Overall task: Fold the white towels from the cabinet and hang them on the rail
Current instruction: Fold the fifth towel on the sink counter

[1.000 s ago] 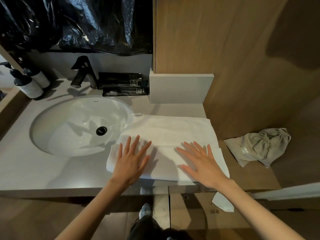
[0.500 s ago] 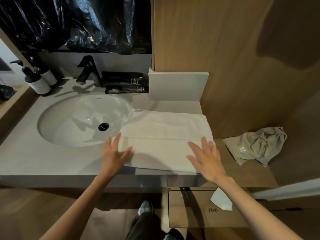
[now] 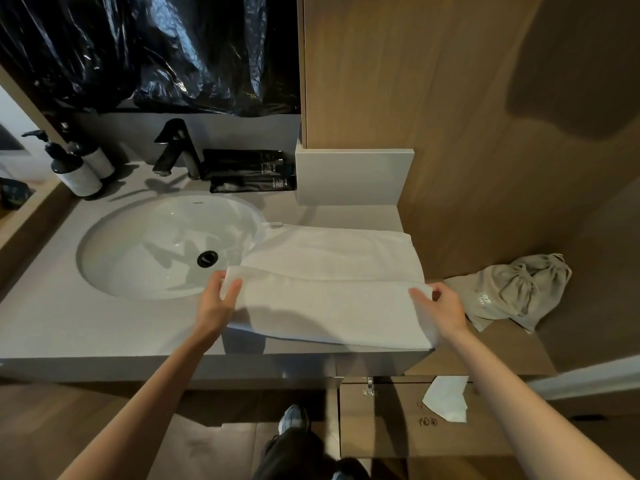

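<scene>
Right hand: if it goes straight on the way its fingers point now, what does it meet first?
The right hand pinches the white towel at its right end, pointing away and leftward. It would first slide over the towel's flat far layer; beyond that probably stands the grey block.

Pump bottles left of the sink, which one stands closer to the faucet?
The rear pump bottle, by the wall, is nearer the faucet; the front pump bottle stands further left, in front of it.

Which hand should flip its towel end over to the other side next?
Probably the left hand: it pinches the towel end beside the sink, free to swing across; the right hand grips the end at the counter edge.
</scene>
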A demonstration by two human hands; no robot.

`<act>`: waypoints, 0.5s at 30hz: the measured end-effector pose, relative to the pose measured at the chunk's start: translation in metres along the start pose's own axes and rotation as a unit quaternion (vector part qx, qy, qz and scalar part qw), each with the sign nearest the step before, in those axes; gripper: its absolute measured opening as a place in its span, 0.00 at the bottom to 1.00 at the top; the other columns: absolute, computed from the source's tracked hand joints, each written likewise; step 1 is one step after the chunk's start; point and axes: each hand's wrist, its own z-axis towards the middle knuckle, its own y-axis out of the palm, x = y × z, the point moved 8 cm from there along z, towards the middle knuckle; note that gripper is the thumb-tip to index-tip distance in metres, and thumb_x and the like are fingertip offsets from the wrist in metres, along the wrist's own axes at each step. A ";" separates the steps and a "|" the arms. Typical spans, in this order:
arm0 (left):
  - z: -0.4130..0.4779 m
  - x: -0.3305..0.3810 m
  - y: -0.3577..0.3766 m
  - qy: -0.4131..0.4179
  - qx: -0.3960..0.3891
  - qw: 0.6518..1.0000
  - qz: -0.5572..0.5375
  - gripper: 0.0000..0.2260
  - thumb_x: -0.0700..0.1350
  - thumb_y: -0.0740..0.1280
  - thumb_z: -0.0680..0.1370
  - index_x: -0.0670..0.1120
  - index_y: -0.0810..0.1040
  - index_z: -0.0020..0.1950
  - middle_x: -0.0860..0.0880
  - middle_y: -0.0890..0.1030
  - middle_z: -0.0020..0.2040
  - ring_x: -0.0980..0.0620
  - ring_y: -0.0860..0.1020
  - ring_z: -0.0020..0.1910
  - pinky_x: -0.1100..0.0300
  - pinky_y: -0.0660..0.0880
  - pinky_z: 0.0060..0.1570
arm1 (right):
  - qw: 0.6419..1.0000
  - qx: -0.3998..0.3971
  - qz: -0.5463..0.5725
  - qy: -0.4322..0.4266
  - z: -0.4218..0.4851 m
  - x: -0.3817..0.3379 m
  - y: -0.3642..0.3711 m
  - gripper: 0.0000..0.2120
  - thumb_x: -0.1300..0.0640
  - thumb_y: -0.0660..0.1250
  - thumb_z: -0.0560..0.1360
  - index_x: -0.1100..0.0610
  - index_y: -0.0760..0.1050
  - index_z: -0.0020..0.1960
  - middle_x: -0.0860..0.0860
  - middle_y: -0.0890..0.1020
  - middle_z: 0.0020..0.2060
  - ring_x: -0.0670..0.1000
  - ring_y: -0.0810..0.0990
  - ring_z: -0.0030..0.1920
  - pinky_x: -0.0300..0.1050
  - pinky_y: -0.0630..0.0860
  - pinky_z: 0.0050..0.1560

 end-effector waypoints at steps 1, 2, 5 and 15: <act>0.001 0.001 0.001 0.017 -0.018 1.000 -0.003 0.10 0.47 0.60 0.82 0.46 0.70 0.62 0.46 0.77 0.54 0.46 0.76 0.52 0.52 0.73 0.52 | 1.000 0.002 0.016 -0.007 -0.003 0.000 -0.002 0.13 0.49 0.68 0.76 0.59 0.73 0.52 0.55 0.79 0.44 0.52 0.76 0.44 0.44 0.73 0.40; 0.002 0.002 0.003 0.034 -0.036 0.999 -0.003 0.11 0.47 0.59 0.82 0.48 0.68 0.64 0.47 0.77 0.57 0.48 0.76 0.54 0.51 0.73 0.55 | 1.000 0.009 0.020 -0.023 -0.006 0.001 -0.004 0.13 0.50 0.66 0.78 0.59 0.70 0.51 0.54 0.77 0.42 0.51 0.75 0.42 0.42 0.70 0.38; 0.005 0.004 0.007 0.050 -0.069 0.996 0.001 0.12 0.48 0.57 0.83 0.50 0.65 0.67 0.48 0.76 0.60 0.50 0.76 0.57 0.51 0.72 0.59 | 0.999 0.010 -0.007 -0.045 -0.013 0.007 -0.003 0.14 0.50 0.64 0.79 0.59 0.65 0.52 0.50 0.73 0.41 0.47 0.72 0.40 0.39 0.67 0.36; -0.005 -0.009 0.009 -0.031 -0.125 0.992 0.003 0.07 0.48 0.62 0.81 0.47 0.76 0.56 0.49 0.81 0.48 0.52 0.80 0.46 0.66 0.74 0.38 | 0.997 0.023 0.027 -0.071 -0.023 0.003 -0.001 0.09 0.52 0.57 0.82 0.57 0.66 0.57 0.46 0.73 0.44 0.45 0.73 0.43 0.39 0.69 0.38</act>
